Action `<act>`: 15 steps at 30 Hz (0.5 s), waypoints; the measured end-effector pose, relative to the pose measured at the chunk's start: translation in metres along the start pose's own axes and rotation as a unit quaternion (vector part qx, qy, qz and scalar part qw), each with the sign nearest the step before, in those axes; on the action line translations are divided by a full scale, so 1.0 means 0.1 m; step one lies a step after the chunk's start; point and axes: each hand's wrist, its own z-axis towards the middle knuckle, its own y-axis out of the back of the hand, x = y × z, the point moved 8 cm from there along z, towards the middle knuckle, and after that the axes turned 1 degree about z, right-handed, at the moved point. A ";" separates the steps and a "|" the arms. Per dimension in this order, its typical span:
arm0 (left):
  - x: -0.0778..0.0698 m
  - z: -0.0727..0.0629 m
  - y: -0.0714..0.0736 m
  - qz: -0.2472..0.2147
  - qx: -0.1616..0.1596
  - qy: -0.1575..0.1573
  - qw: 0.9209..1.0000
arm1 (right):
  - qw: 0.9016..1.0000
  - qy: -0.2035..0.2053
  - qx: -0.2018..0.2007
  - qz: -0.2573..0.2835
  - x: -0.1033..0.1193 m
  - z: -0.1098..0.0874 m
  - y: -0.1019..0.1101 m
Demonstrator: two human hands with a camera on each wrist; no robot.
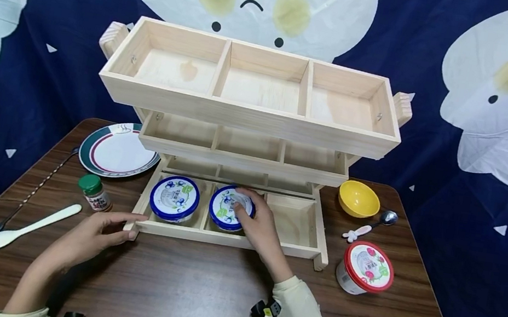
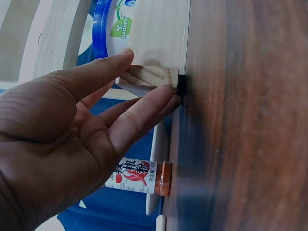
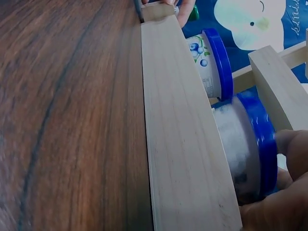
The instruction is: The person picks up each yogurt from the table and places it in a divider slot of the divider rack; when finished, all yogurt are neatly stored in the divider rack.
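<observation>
A tiered wooden organizer (image 1: 250,116) with divided trays stands on the table. Its bottom tray holds two round tubs with blue lids, one tub (image 1: 174,199) in the left compartment and another tub (image 1: 224,210) in the middle one. My right hand (image 1: 260,225) grips the middle tub by its lid; in the right wrist view its fingers reach around the blue rim (image 3: 267,144). My left hand (image 1: 91,238) holds the front left corner of the organizer's base, thumb and fingers on either side of the wooden end (image 2: 147,77) in the left wrist view.
On the left are a plate (image 1: 120,154), a green-capped spice jar (image 1: 97,195), a white spoon (image 1: 30,228) and a long twisted-handle spoon (image 1: 37,188). To the right sit a yellow bowl (image 1: 359,200), a small spoon (image 1: 388,218) and a red-lidded tub (image 1: 366,270).
</observation>
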 end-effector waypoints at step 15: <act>-0.01 0.00 0.00 0.001 0.000 0.002 1.000 | 0.999 0.028 -0.032 -0.005 0.05 -0.01 0.17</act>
